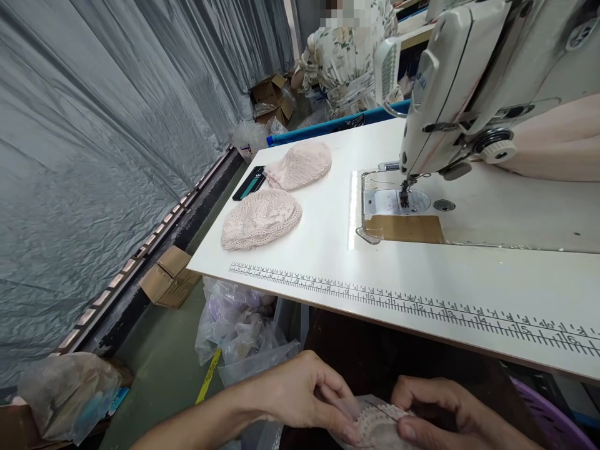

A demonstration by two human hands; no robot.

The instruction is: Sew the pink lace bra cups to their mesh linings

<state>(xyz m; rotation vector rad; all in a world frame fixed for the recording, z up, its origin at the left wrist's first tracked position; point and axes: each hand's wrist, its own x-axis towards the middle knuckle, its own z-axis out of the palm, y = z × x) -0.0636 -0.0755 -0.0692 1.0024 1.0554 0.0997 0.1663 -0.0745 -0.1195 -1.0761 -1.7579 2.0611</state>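
Lace piece [375, 428] lies between the left hand [300, 390] and right hand [445, 409], each pinching an edge, below the surface [422, 287] rim.

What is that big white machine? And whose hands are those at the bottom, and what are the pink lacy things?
The picture comes from a camera worn on a person's head, looking forward and down. So the two hands at the bottom are that person's own. The left hand and the right hand pinch a small pale pink lace piece between them, in front of the table.

The big white sewing machine stands on the white table, and its needle points down. A printed ruler runs along the table's front edge. A nearer pink lace cup and a farther pink lace cup lie on the table's left, by a flat black object. Another person in flowery clothes sits farther back.
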